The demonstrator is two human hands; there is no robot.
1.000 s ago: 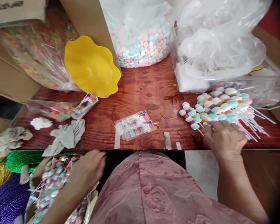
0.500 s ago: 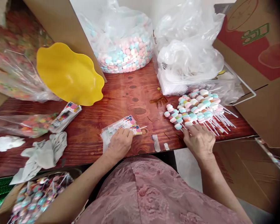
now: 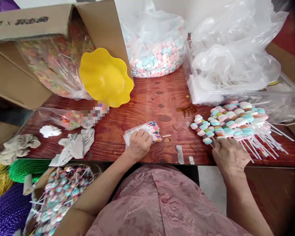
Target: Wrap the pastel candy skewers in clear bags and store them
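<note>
My left hand (image 3: 139,144), fingers curled, rests on a small stack of clear plastic bags (image 3: 152,127) printed with coloured shapes, near the table's front edge. Its fingertips are hidden under the hand. On the right, my right hand (image 3: 229,157) is closed at the near side of a pile of marshmallow skewers (image 3: 238,119) in pink, blue and white. A stick from the nearest skewer (image 3: 206,136) runs to its thumb and fingers. White sticks (image 3: 265,144) of the pile point right and toward me.
Behind stand a bag of loose marshmallows (image 3: 157,55) and a plastic tub with white bags (image 3: 236,72). A yellow scalloped bowl (image 3: 107,78) leans by a cardboard box (image 3: 105,29). At left lie a crumpled cloth (image 3: 77,144) and candy bag (image 3: 71,119). Below, a box holds wrapped skewers (image 3: 61,193).
The view has turned left, so things sit farther right and more of the left side shows. Both hands stay at the same things, with little movement.
</note>
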